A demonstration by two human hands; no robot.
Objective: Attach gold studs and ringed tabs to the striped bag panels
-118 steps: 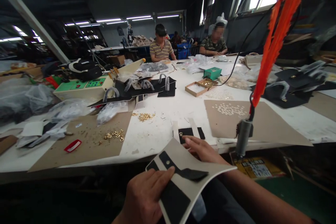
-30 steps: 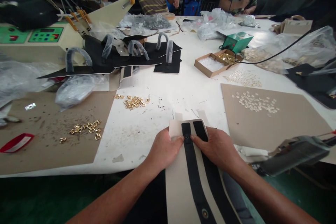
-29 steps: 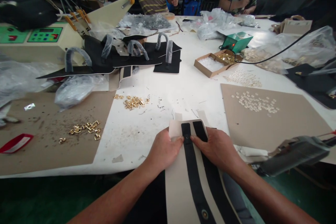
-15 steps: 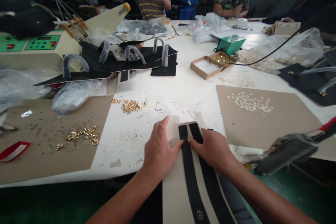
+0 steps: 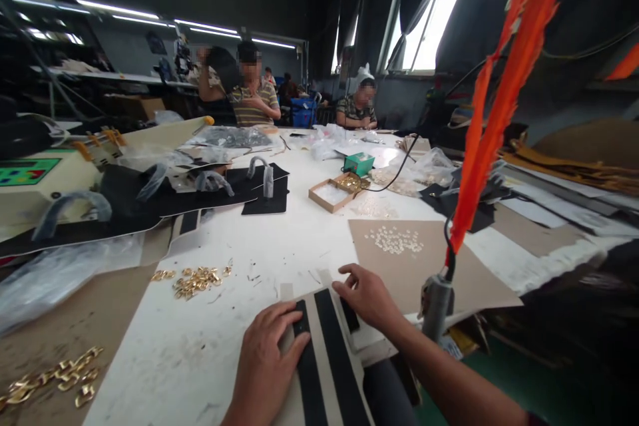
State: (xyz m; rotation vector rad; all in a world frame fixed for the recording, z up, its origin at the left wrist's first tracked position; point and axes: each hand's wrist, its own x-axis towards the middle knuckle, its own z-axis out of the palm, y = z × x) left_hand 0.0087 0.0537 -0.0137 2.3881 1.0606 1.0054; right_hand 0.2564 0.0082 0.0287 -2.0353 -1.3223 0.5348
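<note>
Head view — 2 hands [image 5: 269, 363] [image 5: 369, 296], 1 panel [image 5: 318, 346], 2 strips [image 5: 310, 373] [image 5: 338, 353]

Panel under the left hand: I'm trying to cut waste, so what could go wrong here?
The panel seems to overhang the near edge of the table, with only the left hand clearly on it, so it might slip. The right forearm looks close to the hanging tool and could knock it. Loose rings beyond the right hand might scatter.

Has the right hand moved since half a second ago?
Yes, rightward: the right hand, earlier left of the brown sheet, now overlaps that sheet's near left corner in the view.
</note>
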